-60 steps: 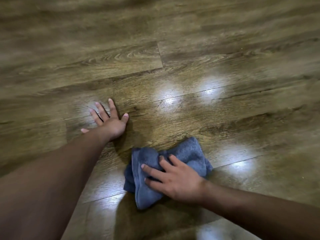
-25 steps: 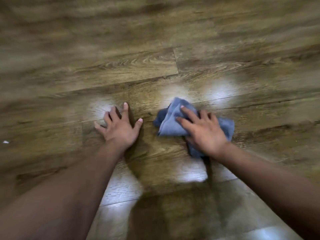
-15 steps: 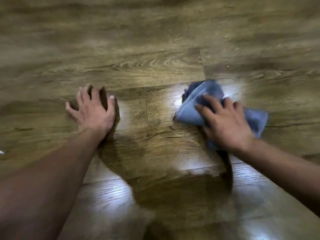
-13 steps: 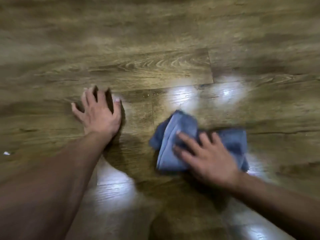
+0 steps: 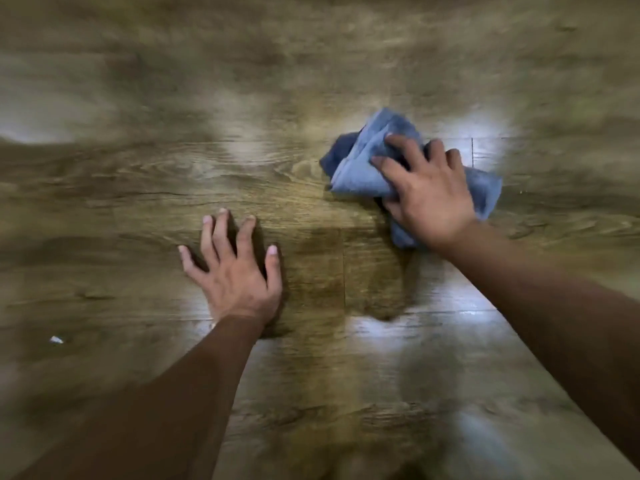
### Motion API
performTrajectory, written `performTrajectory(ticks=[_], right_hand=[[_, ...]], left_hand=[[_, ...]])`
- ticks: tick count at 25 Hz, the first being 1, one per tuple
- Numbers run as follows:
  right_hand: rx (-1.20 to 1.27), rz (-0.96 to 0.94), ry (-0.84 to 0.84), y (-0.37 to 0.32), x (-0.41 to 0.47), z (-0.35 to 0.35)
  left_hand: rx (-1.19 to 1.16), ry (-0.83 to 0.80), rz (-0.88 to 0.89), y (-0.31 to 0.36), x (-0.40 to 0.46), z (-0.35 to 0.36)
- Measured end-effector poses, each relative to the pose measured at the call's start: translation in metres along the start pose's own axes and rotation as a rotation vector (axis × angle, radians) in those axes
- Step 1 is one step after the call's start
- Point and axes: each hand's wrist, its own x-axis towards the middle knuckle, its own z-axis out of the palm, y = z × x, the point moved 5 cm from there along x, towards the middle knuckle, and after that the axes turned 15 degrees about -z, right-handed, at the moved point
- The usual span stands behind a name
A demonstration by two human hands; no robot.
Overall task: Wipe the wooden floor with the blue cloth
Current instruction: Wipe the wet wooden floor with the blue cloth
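The right hand (image 5: 427,195) lies on top of the blue cloth (image 5: 363,168), palm down, with its fingers spread and a little bent over the bunched folds; it presses the cloth against the wooden floor (image 5: 311,81) and the fingertips seem to dig into the fabric enough to drag it along. Whether the thumb is tucked under a fold cannot be told. The cloth is crumpled, not spread flat, and shows on the left, far and right sides of the hand, with a corner poking out near the wrist. It sits on the right of the scene, toward the far side, touching the boards.

The left hand (image 5: 235,275) holds nothing: it rests flat on the floor, fingers splayed, nearer and to the left, well apart from the cloth, and looks like a prop for the body's weight.

The step in hand is, by my judgement, the wiping itself, a stroke in progress. The next move calls for steady downward pressure while the cloth slides over boards not yet covered. A small white speck (image 5: 56,339) lies far to the left, near the edge of view, and would need a reach across.
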Motion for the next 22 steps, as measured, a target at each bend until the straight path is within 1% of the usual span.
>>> performTrajectory(ticks=[3,5,7,9,11,13,15,17,18,20,22], right_hand=[[0.015,0.226,0.011,0.008,0.041,-0.007],[0.014,0.262,0.023,-0.005,0.043,-0.009],[-0.023,0.165,0.022,-0.031,0.026,-0.006],[-0.041,0.068,0.056,-0.065,0.002,-0.003],[-0.026,0.055,0.118,-0.103,-0.033,0.003],[0.003,0.033,0.143,-0.156,-0.078,0.009],[0.002,-0.101,0.123,-0.214,-0.126,0.017],[0.024,-0.268,0.046,-0.253,-0.161,0.020],[0.039,-0.326,-0.004,-0.257,-0.168,0.022],[0.026,-0.360,-0.025,-0.244,-0.159,0.017],[0.044,-0.334,-0.034,-0.227,-0.136,0.013]], left_hand=[[0.000,-0.005,-0.001,0.002,0.002,-0.002],[-0.008,0.000,-0.011,0.002,0.003,-0.004],[-0.042,-0.004,-0.011,0.001,-0.001,-0.005],[-0.086,0.008,-0.015,-0.002,0.000,-0.007],[-0.140,0.009,-0.021,-0.004,0.001,-0.006],[-0.180,-0.001,-0.060,-0.006,0.001,-0.009],[-0.163,-0.027,-0.053,-0.007,0.007,-0.014],[-0.097,-0.045,0.027,-0.010,0.028,-0.019],[-0.070,-0.048,0.078,-0.014,0.043,-0.020],[-0.048,-0.040,0.152,-0.023,0.077,-0.022],[-0.038,-0.019,0.135,-0.034,0.099,-0.020]])
